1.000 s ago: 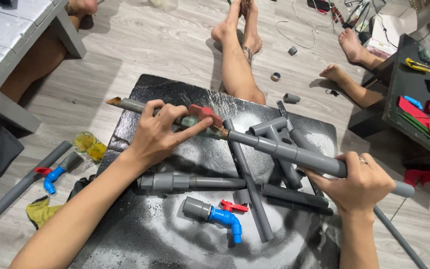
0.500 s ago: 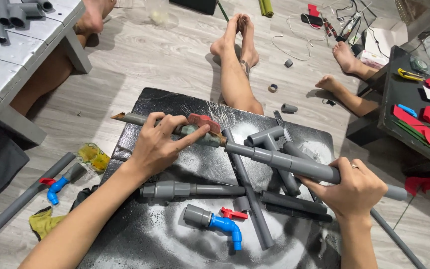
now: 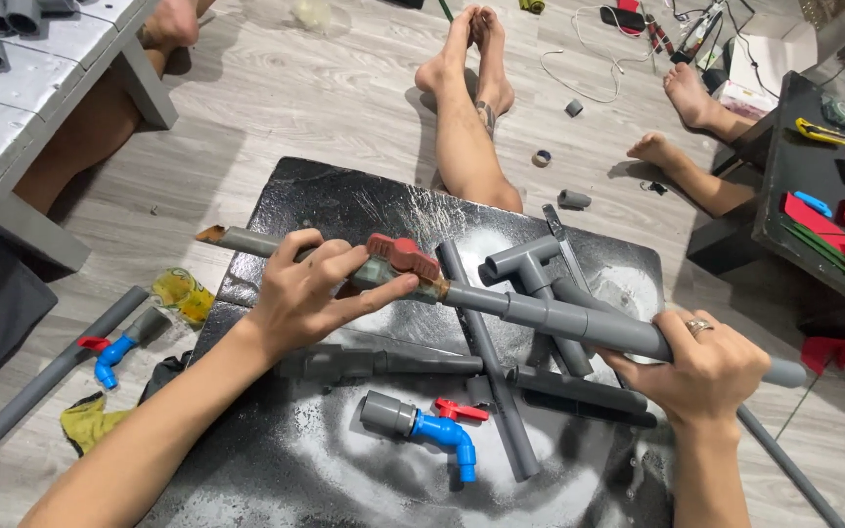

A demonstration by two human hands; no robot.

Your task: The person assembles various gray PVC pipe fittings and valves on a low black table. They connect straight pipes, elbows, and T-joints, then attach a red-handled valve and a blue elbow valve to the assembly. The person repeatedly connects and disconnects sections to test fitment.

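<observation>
My left hand [image 3: 310, 293] grips a grey pipe assembly at its ball valve with a red handle [image 3: 403, 256], above a black board [image 3: 344, 200]. My right hand [image 3: 701, 372], with a ring on one finger, holds the same grey pipe [image 3: 559, 318] farther right, near its end. The pipe runs level from upper left to lower right. Under it lie several loose grey pipes and a grey tee piece [image 3: 525, 259]. A blue tap with a red lever [image 3: 442, 430] and grey socket lies on the board just below my hands.
Another person's bare legs [image 3: 466, 108] stretch out beyond the board; more feet [image 3: 687, 98] rest at the right. A white bench [image 3: 31, 108] stands at left, a dark table with red and yellow tools [image 3: 833, 205] at right. A second blue tap on a pipe [image 3: 110, 357] lies left.
The pipe assembly stays in both hands. My left hand has shifted slightly on the valve, and the view has moved a little so the board sits lower.
</observation>
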